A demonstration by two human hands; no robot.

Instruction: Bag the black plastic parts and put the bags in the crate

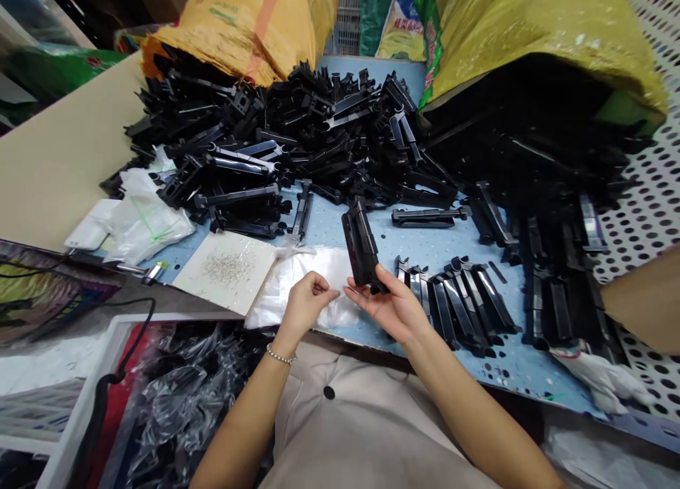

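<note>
The right hand [387,306] is half open, its fingers spread and curving under a black plastic part [361,244], which stands on end against them, apparently tilted so its long face turns toward the person; the left hand [309,305] is almost closed just beside that part, thumb and forefinger pinched together, though I cannot tell whether they have hold of anything tiny; beyond the black plastic part lies a loose heap of like parts [297,127], probably tipped out of the yellow sack [249,21] behind it; to its right, further parts stand in close rows [462,305], seemingly lined up to keep them apart from the heap; to its left, a white sheet [226,290] holds a scatter of small metal pieces [228,268], within easy reach of the left hand.
</note>
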